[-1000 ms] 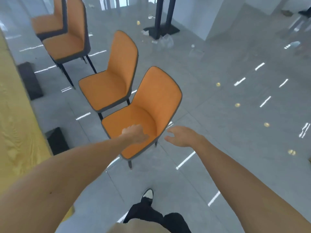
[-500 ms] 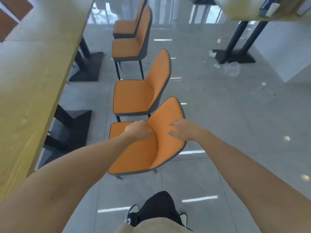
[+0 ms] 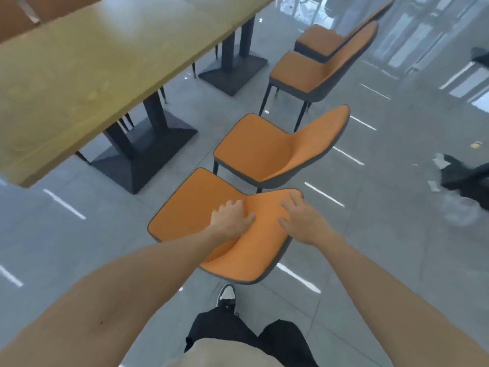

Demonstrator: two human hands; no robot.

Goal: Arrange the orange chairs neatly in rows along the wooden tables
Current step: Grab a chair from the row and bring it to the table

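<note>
Several orange chairs with grey rims and black legs stand in a line beside a long wooden table (image 3: 92,62). The nearest chair (image 3: 195,207) faces the table, its backrest leaning toward me. My left hand (image 3: 232,221) rests on the front of that backrest, near where it meets the seat. My right hand (image 3: 299,218) lies spread on the backrest close to its right edge. Beyond it stand a second chair (image 3: 264,149), a third chair (image 3: 312,72) and a fourth chair (image 3: 317,41), all set back from the table's edge.
Black pedestal bases (image 3: 143,149) (image 3: 232,72) stand under the table. Another black base with scattered litter (image 3: 460,178) lies on the grey tile floor at the right. My shoe (image 3: 226,294) is just behind the nearest chair. More orange seats (image 3: 16,11) show past the table.
My view has swung toward the table. Both hands went from reaching at the chair to lying on its backrest, and the chair now faces the table, in line with the others.
</note>
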